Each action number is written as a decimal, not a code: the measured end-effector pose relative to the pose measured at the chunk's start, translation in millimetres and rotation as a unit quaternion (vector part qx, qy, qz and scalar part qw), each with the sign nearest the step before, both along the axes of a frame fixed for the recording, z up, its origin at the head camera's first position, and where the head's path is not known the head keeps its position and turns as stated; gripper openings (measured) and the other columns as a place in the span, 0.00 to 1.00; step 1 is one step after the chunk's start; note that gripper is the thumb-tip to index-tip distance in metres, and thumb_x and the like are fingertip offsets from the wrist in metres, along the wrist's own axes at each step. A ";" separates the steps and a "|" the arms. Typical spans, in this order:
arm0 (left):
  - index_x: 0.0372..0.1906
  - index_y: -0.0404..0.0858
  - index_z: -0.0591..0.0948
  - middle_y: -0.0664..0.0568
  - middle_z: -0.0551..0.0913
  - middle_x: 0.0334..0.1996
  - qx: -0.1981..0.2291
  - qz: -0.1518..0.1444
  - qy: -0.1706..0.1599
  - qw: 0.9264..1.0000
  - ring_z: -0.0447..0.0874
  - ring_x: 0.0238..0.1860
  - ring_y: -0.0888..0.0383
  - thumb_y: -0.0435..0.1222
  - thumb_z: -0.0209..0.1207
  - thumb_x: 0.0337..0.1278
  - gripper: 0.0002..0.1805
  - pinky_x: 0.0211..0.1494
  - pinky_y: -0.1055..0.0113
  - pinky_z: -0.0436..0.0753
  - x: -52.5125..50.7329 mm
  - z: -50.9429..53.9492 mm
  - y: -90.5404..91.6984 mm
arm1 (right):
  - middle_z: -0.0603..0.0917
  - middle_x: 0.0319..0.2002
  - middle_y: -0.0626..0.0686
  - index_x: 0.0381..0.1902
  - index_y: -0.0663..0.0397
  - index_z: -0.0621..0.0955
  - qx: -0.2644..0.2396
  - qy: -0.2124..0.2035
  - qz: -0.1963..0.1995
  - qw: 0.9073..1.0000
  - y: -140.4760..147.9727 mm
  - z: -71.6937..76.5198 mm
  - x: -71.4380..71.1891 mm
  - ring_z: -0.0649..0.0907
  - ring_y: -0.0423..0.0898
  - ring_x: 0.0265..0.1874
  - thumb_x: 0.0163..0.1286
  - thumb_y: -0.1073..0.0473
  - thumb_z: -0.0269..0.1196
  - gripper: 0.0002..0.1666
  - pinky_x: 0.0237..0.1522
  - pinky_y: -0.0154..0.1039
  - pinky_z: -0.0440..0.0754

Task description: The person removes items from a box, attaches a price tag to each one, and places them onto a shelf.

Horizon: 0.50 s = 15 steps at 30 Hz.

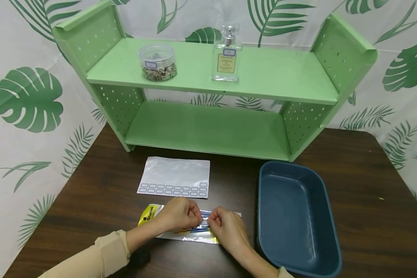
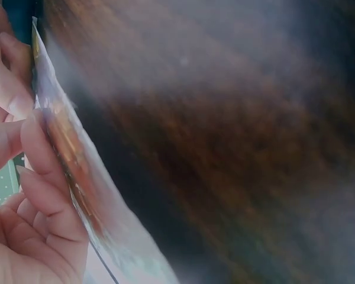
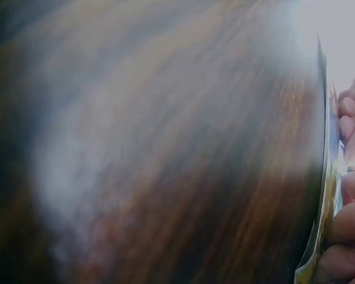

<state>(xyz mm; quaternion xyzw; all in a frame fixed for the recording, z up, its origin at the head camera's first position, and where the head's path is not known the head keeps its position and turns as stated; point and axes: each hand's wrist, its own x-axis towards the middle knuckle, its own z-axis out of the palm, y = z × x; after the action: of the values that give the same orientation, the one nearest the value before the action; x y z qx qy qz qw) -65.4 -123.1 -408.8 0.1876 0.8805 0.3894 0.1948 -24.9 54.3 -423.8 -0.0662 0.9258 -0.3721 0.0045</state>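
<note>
A packet of brushes [image 1: 191, 236], silvery with a yellow end and blue handles showing through, lies flat on the table. Over its middle, my left hand [image 1: 182, 213] and right hand [image 1: 227, 227] almost meet at the fingertips. They pinch a small pale label [image 1: 205, 222] between them, mostly covered by the fingers. Just behind the packet is a white sheet of blue-edged labels [image 1: 175, 173]. In the left wrist view, the thumb and forefinger of my left hand [image 2: 38, 195] come together beside the packet's edge. My right hand [image 3: 349, 225] shows only partly in its wrist view.
A green two-tier shelf [image 1: 208, 127] stands at the back. On its upper board are a clear round jar [image 1: 158, 63] and a glass perfume bottle [image 1: 226, 58], both labelled. To the right of my hands sits a deep blue tray [image 1: 292, 216] on the dark wooden table [image 1: 365, 200].
</note>
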 end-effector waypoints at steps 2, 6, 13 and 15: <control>0.21 0.44 0.81 0.62 0.77 0.11 0.000 0.000 -0.004 1.000 0.73 0.16 0.67 0.34 0.66 0.44 0.05 0.24 0.73 0.71 -0.5 -0.4 0.2 | 0.70 0.13 0.38 0.20 0.44 0.78 0.006 0.003 0.000 1.000 -0.2 -0.3 0.1 0.66 0.30 0.14 0.52 0.63 0.64 0.08 0.16 0.28 0.62; 0.21 0.44 0.81 0.61 0.77 0.12 -0.003 0.001 -0.008 1.000 0.72 0.16 0.67 0.35 0.67 0.43 0.05 0.23 0.73 0.70 -1.4 -0.7 0.6 | 0.70 0.14 0.37 0.20 0.43 0.77 0.022 0.014 0.003 1.000 -0.8 -1.2 0.1 0.66 0.30 0.15 0.52 0.63 0.64 0.09 0.17 0.28 0.62; 0.20 0.44 0.81 0.61 0.75 0.12 -0.014 -0.002 -0.001 1.000 0.71 0.17 0.67 0.36 0.67 0.42 0.06 0.22 0.73 0.69 -2.1 -1.2 2.0 | 0.69 0.13 0.37 0.19 0.43 0.76 0.047 0.026 0.007 0.999 -2.1 -1.2 -0.3 0.67 0.31 0.15 0.51 0.64 0.63 0.10 0.16 0.29 0.62; 0.20 0.44 0.80 0.62 0.75 0.12 -0.018 -0.005 0.003 1.000 0.71 0.17 0.67 0.36 0.67 0.42 0.05 0.22 0.73 0.69 -2.5 -1.5 2.5 | 0.69 0.13 0.37 0.19 0.44 0.76 0.052 0.027 0.008 0.998 -2.2 -1.2 -0.6 0.67 0.31 0.14 0.51 0.64 0.63 0.10 0.15 0.29 0.61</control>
<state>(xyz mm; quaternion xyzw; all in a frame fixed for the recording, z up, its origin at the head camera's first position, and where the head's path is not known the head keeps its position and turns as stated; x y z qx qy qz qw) -67.9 -120.6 -410.3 0.1895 0.8871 0.3720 0.1971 -25.5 52.0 -425.0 -0.0828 0.9433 -0.3213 -0.0140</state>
